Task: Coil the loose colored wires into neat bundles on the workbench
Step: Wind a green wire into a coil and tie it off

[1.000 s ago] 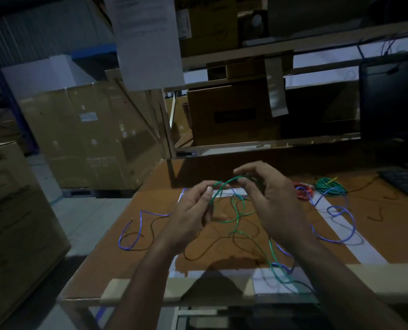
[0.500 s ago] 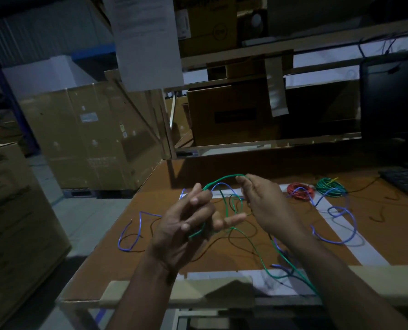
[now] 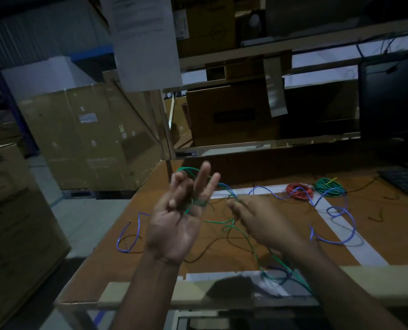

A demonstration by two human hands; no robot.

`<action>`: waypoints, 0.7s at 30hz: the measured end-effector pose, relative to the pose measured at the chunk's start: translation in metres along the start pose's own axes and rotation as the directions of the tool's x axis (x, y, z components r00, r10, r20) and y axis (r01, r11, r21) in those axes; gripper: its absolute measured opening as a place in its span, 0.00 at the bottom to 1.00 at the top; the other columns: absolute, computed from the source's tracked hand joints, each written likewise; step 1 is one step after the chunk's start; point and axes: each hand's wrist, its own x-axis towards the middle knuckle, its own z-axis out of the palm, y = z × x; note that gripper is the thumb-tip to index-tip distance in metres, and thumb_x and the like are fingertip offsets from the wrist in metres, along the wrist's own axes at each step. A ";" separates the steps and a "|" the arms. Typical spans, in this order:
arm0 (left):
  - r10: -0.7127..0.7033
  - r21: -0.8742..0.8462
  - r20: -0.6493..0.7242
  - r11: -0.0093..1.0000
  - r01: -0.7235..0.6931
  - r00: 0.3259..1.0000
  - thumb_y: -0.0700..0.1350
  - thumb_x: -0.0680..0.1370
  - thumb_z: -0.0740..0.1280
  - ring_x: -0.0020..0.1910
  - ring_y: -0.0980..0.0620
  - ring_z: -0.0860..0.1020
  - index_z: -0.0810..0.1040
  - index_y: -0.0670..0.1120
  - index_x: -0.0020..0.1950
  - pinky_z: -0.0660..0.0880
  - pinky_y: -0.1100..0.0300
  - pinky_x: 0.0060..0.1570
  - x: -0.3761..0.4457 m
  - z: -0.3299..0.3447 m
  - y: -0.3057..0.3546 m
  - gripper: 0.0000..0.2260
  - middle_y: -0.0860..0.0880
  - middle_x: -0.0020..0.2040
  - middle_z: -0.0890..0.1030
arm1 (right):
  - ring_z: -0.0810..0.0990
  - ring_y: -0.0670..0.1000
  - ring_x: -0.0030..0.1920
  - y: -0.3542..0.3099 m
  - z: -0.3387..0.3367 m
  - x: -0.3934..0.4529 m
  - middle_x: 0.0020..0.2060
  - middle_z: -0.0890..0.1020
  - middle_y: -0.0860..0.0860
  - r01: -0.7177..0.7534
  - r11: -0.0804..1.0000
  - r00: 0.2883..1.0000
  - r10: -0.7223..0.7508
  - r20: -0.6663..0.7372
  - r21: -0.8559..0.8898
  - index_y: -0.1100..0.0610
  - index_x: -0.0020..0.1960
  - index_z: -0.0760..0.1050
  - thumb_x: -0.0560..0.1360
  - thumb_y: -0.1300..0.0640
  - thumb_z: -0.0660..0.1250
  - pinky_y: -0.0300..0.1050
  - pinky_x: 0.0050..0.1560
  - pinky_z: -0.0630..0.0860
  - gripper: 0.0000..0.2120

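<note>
While my left hand [image 3: 174, 225] turned palm up, the green wire [image 3: 250, 241] got looped round its spread fingers.
My right hand [image 3: 257, 217] now pinches the wire beside it, over the workbench [image 3: 281, 248] middle; loose green trails to the near edge, so more winding waits.

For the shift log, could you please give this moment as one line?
left hand: green wire looped round fingers | right hand: pinching it | red coil, green coil: done
</note>
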 end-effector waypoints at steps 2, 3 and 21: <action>0.111 0.054 -0.050 0.993 -0.108 0.993 0.42 0.89 0.49 0.73 0.40 0.74 0.80 0.42 0.46 0.59 0.40 0.78 0.012 0.001 0.008 0.22 0.42 0.55 0.86 | 0.70 0.42 0.23 -0.009 0.002 -0.009 0.28 0.74 0.48 0.006 0.999 0.985 0.002 0.174 -0.046 0.52 0.43 0.73 0.83 0.52 0.64 0.42 0.27 0.68 0.10; 0.164 0.092 -0.103 0.984 -0.155 0.981 0.43 0.88 0.50 0.74 0.38 0.72 0.78 0.44 0.45 0.60 0.40 0.78 0.017 -0.001 0.013 0.21 0.41 0.59 0.85 | 0.71 0.43 0.23 -0.013 0.001 -0.014 0.29 0.74 0.48 0.002 0.999 0.969 0.007 0.247 -0.036 0.54 0.46 0.73 0.83 0.52 0.65 0.40 0.26 0.69 0.08; 0.038 0.869 -0.165 0.478 0.127 0.986 0.59 0.85 0.57 0.25 0.50 0.61 0.79 0.49 0.49 0.76 0.50 0.37 0.003 -0.019 -0.013 0.18 0.51 0.26 0.63 | 0.66 0.41 0.29 -0.030 -0.022 -0.002 0.28 0.72 0.40 0.244 0.934 0.926 -0.143 -0.349 0.263 0.50 0.46 0.74 0.85 0.48 0.57 0.40 0.31 0.63 0.12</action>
